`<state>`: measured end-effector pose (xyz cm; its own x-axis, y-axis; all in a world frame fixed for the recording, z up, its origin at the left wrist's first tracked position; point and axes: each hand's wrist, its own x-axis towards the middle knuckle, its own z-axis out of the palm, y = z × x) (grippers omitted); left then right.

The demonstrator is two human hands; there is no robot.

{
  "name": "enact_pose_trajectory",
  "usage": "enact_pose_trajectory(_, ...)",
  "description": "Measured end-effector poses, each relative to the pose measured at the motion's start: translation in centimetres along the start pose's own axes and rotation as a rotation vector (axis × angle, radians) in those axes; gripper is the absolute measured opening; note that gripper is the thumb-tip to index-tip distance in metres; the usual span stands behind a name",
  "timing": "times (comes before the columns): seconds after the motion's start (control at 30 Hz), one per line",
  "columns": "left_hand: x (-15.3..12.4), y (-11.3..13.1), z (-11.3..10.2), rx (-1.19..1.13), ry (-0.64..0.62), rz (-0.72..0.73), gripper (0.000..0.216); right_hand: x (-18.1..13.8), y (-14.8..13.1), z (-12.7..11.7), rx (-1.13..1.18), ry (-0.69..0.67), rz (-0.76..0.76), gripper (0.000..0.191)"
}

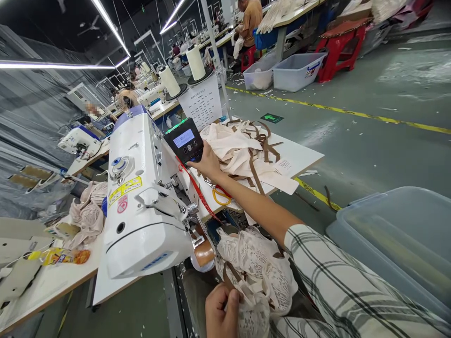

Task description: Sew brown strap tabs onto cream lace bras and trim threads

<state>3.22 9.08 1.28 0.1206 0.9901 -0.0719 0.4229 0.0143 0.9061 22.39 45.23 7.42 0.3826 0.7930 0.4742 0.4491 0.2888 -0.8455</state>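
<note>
My right hand (207,162) is at the lower right edge of the sewing machine's black control panel (179,143), thumb along its lower front and the other fingers partly hidden. The panel's small screen is lit. At the bottom, my left hand (222,307) is closed, fingers curled at the edge of a cream lace garment (262,265) with brown straps, which lies on my lap. The white sewing machine (141,197) stands to the left of both hands. A red cord (201,192) and yellow-handled scissors (221,196) are just below my right hand.
Cream fabric pieces with brown straps (236,145) are heaped on the white tabletop (299,155). A translucent plastic bin (394,244) stands at right. Thread cones (195,63) rise behind the panel. A drink bottle (61,256) lies at left. A co-worker (252,19) sits far back.
</note>
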Motion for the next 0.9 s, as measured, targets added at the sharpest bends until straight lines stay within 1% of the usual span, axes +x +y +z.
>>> enact_pose_trajectory(0.07, -0.1, -0.1, -0.1, 0.007, 0.003, -0.013, 0.053, 0.4, -0.1, -0.5, 0.062, -0.015, 0.028, 0.098)
enact_pose_trajectory(0.13, -0.3, 0.0, -0.1, 0.004, 0.003, -0.027, 0.054, 1.2, -0.3, -0.9, 0.139, -0.047, 0.094, 0.083)
enact_pose_trajectory(0.2, -0.4, 0.0, -0.1, -0.003, 0.002, -0.057, 0.054, 1.9, -0.8, -1.2, 0.168, -0.069, 0.157, 0.071)
enact_pose_trajectory(0.23, -0.5, 0.1, 0.0, -0.010, 0.002, -0.070, 0.054, 2.1, -1.0, -1.3, 0.162, -0.070, 0.177, 0.069)
enact_pose_trajectory(0.4, -1.0, 0.2, 0.2, -0.039, -0.004, -0.077, 0.056, 2.1, -1.4, -1.4, 0.179, -0.069, 0.214, 0.069)
enact_pose_trajectory(0.6, -1.2, 0.0, 0.2, -0.029, 0.003, -0.068, 0.057, 2.1, -1.3, -1.5, 0.232, -0.092, 0.201, 0.070)
enact_pose_trajectory(0.73, -1.3, -0.1, 0.4, -0.041, 0.012, -0.053, 0.058, 2.1, -1.5, -1.6, 0.231, -0.091, 0.206, 0.069)
enact_pose_trajectory(0.9, -1.4, -0.3, 0.6, -0.036, 0.025, -0.070, 0.060, 2.0, -1.5, -1.4, 0.215, -0.089, 0.202, 0.066)
